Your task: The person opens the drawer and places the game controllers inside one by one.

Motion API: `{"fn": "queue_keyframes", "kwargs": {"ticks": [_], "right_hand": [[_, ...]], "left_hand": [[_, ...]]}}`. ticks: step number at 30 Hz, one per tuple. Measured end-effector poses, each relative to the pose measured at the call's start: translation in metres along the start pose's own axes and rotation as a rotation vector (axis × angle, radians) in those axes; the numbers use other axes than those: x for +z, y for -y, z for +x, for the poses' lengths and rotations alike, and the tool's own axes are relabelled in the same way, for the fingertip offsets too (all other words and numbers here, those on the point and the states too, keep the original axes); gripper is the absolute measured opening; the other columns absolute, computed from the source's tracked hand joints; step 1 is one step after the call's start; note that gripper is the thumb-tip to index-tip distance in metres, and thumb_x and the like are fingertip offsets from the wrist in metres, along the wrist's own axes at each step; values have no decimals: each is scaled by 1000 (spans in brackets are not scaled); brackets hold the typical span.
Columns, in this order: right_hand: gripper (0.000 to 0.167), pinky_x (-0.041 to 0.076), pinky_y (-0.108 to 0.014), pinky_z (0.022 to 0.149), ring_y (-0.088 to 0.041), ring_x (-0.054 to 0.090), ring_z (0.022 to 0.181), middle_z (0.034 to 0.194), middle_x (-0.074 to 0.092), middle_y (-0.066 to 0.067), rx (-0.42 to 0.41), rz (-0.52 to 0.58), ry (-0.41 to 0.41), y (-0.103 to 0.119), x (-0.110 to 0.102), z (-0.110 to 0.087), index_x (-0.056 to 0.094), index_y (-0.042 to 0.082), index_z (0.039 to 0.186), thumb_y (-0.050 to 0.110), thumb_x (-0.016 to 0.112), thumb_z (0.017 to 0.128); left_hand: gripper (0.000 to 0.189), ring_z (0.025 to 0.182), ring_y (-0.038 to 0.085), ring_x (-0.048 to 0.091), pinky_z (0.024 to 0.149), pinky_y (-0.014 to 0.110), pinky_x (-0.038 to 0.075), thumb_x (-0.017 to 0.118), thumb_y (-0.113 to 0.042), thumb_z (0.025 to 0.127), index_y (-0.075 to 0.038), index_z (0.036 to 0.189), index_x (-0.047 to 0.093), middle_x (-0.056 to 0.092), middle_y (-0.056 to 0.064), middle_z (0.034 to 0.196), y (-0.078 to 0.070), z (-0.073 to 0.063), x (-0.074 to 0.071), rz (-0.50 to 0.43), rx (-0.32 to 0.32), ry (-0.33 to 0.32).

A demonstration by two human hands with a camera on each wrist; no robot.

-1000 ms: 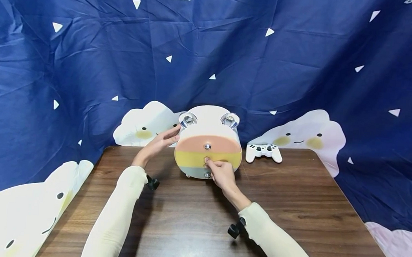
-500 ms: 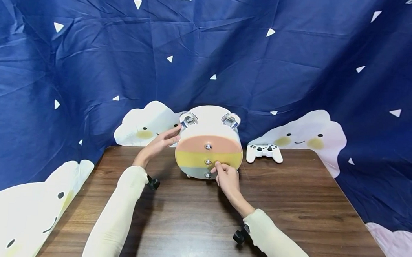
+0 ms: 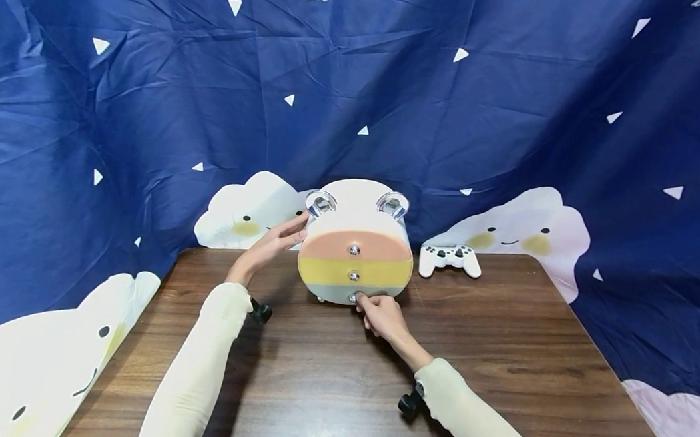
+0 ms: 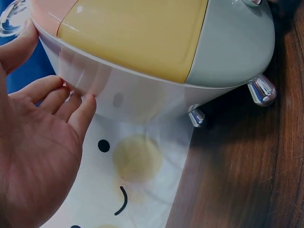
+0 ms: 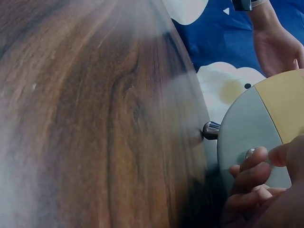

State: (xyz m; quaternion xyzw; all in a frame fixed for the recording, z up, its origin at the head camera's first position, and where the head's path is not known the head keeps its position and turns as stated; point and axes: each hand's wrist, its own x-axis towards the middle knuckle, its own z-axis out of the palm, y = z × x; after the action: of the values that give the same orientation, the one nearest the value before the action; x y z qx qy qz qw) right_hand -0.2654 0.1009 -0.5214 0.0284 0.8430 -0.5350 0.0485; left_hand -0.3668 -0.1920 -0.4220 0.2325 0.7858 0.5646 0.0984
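Observation:
A small rounded drawer cabinet (image 3: 357,195) stands at the table's back, with a white body and two shiny ring-shaped ears on top. Its front has a pink drawer (image 3: 324,242), a yellow drawer (image 3: 323,270) and a grey-green drawer (image 3: 327,291), each with a silver knob; all three sit flush. My left hand (image 3: 271,244) rests its fingertips (image 4: 85,107) against the cabinet's white left side, palm off it. With thumb and forefinger, my right hand (image 3: 383,316) pinches the bottom drawer's knob (image 5: 250,153), which is partly hidden behind the forefinger in the right wrist view.
A white game controller (image 3: 450,259) lies right of the cabinet at the back edge. Short silver feet (image 4: 262,90) hold the cabinet above the brown wooden table (image 3: 304,376). A dark blue curtain (image 3: 358,79) with white triangles and cloud faces hangs behind.
My right hand has let go of the yellow drawer's knob, drawn back to the right, then moved down to the grey-green drawer's knob. My left hand stays at the cabinet's side.

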Motion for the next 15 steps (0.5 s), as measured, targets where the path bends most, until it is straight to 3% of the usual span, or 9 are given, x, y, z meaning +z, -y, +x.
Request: {"fn": "queue_keyframes", "kwargs": {"ticks": [15], "right_hand": [[52, 31, -18, 36, -2, 40, 36, 48, 53, 9, 18, 203, 148, 2, 10, 3, 76, -9, 106, 40, 56, 109]], "left_hand": [[68, 166, 24, 19, 134, 52, 21, 56, -35, 111, -15, 170, 29, 24, 5, 178, 1, 0, 0, 14, 9, 2]]}}
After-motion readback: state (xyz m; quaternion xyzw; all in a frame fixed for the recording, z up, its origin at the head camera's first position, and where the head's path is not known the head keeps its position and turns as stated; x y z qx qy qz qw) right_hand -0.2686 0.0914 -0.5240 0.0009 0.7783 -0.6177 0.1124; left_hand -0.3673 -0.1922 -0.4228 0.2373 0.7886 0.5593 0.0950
